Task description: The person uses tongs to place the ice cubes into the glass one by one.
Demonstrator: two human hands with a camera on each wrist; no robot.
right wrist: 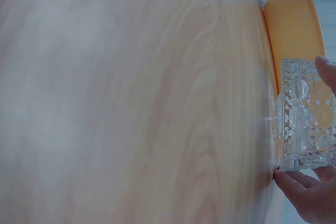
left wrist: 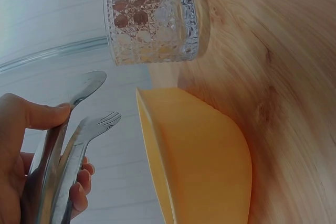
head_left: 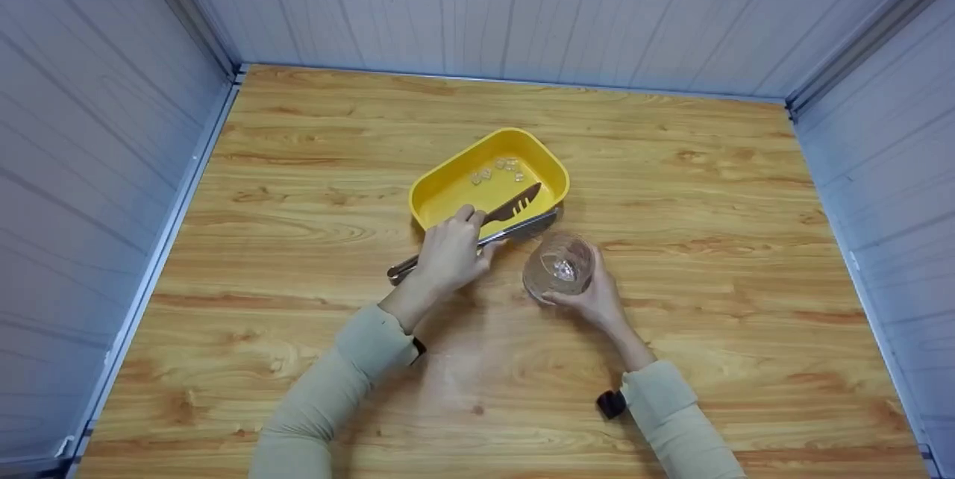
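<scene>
My left hand (head_left: 451,251) grips a pair of metal serving tongs (left wrist: 58,171), thumb on one arm and fingers curled round the other. The tongs' ends stand apart with nothing between them; one is smooth, the other slotted like a fork. In the head view they reach over the near right side of a yellow tray (head_left: 455,203). Several small clear, ice-like pieces (head_left: 511,164) lie in that tray. Close to its near right corner, my right hand (head_left: 600,300) holds a patterned clear glass tumbler (right wrist: 307,114) round its side. Clear pieces show at the bottom of the glass.
Tray and glass are on a wood-grain tabletop (head_left: 298,359). Pale panel walls (head_left: 477,9) rise at the back and on both sides. Both forearms come in from the near edge in light sleeves, with a small black device (head_left: 612,404) near the right cuff.
</scene>
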